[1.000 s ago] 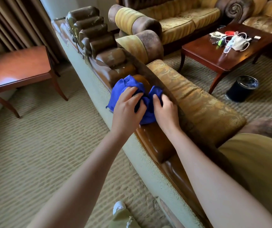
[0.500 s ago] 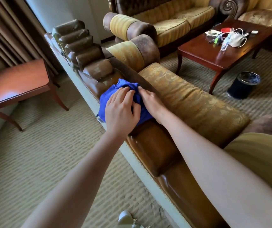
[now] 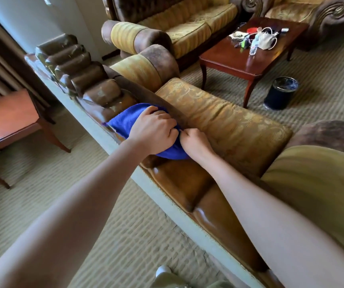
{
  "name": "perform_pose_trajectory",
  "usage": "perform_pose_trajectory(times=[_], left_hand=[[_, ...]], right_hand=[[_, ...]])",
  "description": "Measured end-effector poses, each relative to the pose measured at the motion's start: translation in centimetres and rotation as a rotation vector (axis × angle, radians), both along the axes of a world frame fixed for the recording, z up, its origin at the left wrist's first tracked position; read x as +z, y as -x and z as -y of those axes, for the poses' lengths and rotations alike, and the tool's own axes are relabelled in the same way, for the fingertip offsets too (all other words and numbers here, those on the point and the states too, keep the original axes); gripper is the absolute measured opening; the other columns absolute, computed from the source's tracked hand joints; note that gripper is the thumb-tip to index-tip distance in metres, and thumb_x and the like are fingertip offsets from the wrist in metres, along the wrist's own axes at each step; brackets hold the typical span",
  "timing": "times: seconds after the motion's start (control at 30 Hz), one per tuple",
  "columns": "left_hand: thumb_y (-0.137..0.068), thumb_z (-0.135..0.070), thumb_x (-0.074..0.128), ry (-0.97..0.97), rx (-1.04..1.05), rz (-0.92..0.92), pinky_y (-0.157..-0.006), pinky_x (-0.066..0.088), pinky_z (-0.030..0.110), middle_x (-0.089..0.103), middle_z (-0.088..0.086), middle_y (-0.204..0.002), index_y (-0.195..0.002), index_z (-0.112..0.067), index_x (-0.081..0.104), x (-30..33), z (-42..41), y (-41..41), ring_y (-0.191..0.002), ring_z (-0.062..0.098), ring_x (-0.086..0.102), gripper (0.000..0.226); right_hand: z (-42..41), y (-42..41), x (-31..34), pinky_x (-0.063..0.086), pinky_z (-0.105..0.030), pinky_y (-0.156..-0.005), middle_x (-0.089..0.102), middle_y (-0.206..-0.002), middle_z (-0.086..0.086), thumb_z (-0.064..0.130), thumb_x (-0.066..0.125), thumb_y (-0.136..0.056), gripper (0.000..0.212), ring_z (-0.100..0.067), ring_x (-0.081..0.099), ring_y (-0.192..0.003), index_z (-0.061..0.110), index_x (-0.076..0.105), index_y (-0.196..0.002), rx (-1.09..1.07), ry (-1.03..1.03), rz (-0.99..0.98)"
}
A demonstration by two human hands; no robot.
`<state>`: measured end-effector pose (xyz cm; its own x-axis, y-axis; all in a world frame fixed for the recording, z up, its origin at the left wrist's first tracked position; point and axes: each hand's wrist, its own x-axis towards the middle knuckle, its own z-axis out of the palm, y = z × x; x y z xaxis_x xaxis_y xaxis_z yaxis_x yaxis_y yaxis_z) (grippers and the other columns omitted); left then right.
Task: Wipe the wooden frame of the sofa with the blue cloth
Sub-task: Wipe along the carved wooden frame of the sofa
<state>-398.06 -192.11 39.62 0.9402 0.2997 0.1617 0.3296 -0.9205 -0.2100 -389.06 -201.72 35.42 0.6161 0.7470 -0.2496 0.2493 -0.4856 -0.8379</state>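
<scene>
Both hands bunch the blue cloth (image 3: 125,121) on the carved wooden frame (image 3: 179,179): left hand (image 3: 152,134) clenches it from above, right hand (image 3: 195,142) pinches its near edge, likely for pressure.

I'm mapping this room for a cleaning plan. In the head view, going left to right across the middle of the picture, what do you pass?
Reddish side table → blue cloth → left hand → right hand → gold seat cushion → black waste bin.
</scene>
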Motion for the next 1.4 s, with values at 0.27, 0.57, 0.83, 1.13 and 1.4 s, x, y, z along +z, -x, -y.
perform_pose_trajectory(times=[0.27,0.57,0.83,1.13,1.4], left_hand=[[-0.098,-0.044,0.019,0.017,0.093,-0.443,-0.084,0.038,0.036,0.062,0.004,-0.115,-0.101,-0.019,0.061,1.2,-2.2,-5.6,-0.109,0.024,0.055,0.049],[-0.096,-0.046,0.022,-0.117,-0.146,-0.467,-0.076,0.032,0.030,0.066,0.003,-0.109,-0.103,-0.017,0.067,-1.7,2.3,-4.5,-0.105,0.023,0.057,0.054],[-0.096,-0.054,0.017,-0.164,-0.221,-0.520,-0.079,0.038,0.035,0.064,-0.001,-0.108,-0.108,-0.021,0.066,-0.5,0.1,-4.5,-0.100,0.023,0.055,0.060],[-0.097,-0.043,0.021,-0.182,-0.045,-0.388,-0.078,0.041,0.032,0.069,0.003,-0.103,-0.095,-0.018,0.069,-3.8,4.2,-4.5,-0.098,0.025,0.062,0.055],[-0.098,-0.045,0.022,-0.256,-0.133,-0.340,-0.077,0.048,0.032,0.069,0.001,-0.090,-0.089,-0.019,0.069,-1.5,0.8,-3.2,-0.086,0.024,0.063,0.055]], right_hand=[[-1.2,0.2,0.8,0.032,-0.029,-0.080,0.046,-0.136,-0.025,0.014,0.033,-0.101,0.039,-0.031,0.051,-0.110,-0.006,0.046,-0.132,-0.103,-0.003,-0.283],[2.8,0.4,-0.9,0.041,-0.036,-0.094,0.049,-0.137,-0.012,0.027,0.037,-0.100,0.042,-0.030,0.048,-0.121,0.010,0.046,-0.137,-0.279,0.226,-0.145],[7.6,-1.8,-1.2,0.038,-0.034,-0.089,0.055,-0.126,-0.012,0.040,0.035,-0.100,0.048,-0.029,0.051,-0.115,0.005,0.052,-0.128,-0.301,0.173,-0.088],[8.4,-1.4,-2.8,0.037,-0.028,-0.075,0.058,-0.116,-0.021,0.024,0.035,-0.101,0.036,-0.034,0.055,-0.105,-0.002,0.057,-0.112,-0.141,0.268,-0.018],[9.6,-1.1,-3.5,0.039,-0.034,-0.075,0.060,-0.104,-0.016,0.031,0.029,-0.101,0.039,-0.035,0.057,-0.098,0.005,0.058,-0.098,-0.115,0.171,0.133]])
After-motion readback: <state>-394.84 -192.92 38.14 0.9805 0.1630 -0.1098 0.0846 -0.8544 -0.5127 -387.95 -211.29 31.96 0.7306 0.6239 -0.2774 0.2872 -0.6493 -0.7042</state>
